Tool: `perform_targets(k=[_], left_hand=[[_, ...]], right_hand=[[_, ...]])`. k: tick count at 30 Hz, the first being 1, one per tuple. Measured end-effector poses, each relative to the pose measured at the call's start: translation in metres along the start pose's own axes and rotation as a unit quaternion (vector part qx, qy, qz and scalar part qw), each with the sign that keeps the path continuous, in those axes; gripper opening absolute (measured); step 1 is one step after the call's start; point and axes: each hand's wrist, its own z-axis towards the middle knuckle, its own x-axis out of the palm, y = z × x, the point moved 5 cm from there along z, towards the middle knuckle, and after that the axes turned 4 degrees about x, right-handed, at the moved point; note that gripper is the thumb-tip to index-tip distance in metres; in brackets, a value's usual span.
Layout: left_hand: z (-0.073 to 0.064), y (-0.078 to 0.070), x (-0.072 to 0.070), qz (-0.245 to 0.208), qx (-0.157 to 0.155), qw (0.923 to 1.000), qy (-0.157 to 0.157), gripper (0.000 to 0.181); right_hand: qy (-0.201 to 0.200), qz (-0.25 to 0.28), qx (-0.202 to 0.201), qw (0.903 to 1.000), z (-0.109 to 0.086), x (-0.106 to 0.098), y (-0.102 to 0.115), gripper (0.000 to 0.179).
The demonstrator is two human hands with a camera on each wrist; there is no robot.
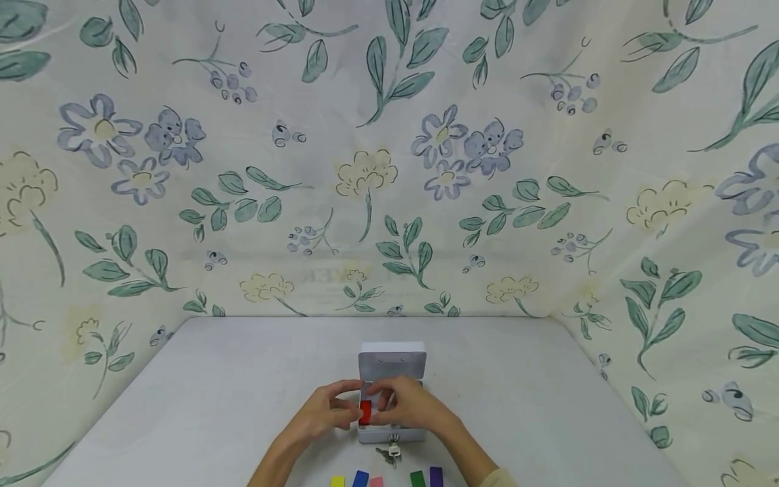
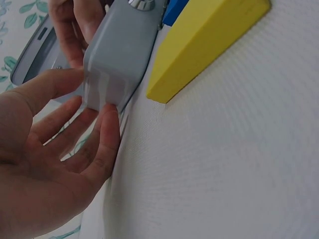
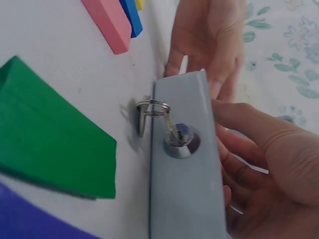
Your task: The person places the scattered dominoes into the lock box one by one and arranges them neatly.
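A small grey metal cash box (image 1: 392, 434) stands with its lid (image 1: 392, 365) raised. Inside, along the left wall, is a red block (image 1: 365, 412). My left hand (image 1: 328, 409) is at the box's left side, its thumb at the rim and its fingertips against the outer wall in the left wrist view. From the right, my right hand (image 1: 408, 404) reaches over the box, thumb and fingers bent close to the red block; I cannot tell whether they pinch it. A key (image 3: 172, 132) sits in the front lock (image 3: 182, 142), with more keys (image 1: 389, 454) hanging from its ring.
In front of the box lie several coloured blocks: yellow (image 1: 337, 481), blue (image 1: 361, 479), pink (image 1: 376, 481), green (image 1: 417, 479) and purple (image 1: 436, 476). The white table (image 1: 243, 379) ends at a flower-patterned cloth (image 1: 365, 223) behind and at the sides.
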Motion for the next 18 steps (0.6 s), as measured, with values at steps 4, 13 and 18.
perform_targets(k=[4, 13, 18], left_hand=[[0.000, 0.000, 0.000, 0.006, -0.001, 1.0000, -0.002, 0.058], [0.000, -0.001, 0.001, 0.008, -0.005, 0.9999, -0.004, 0.058], [0.000, 0.000, 0.001, 0.008, -0.014, 0.9999, -0.005, 0.058]], right_hand=[[-0.003, 0.001, 0.003, 1.0000, -0.006, -0.005, 0.002, 0.040], [-0.010, 0.013, 0.001, 0.9999, -0.022, -0.015, 0.003, 0.044], [-0.014, 0.009, 0.006, 0.9998, -0.031, -0.017, 0.001, 0.043]])
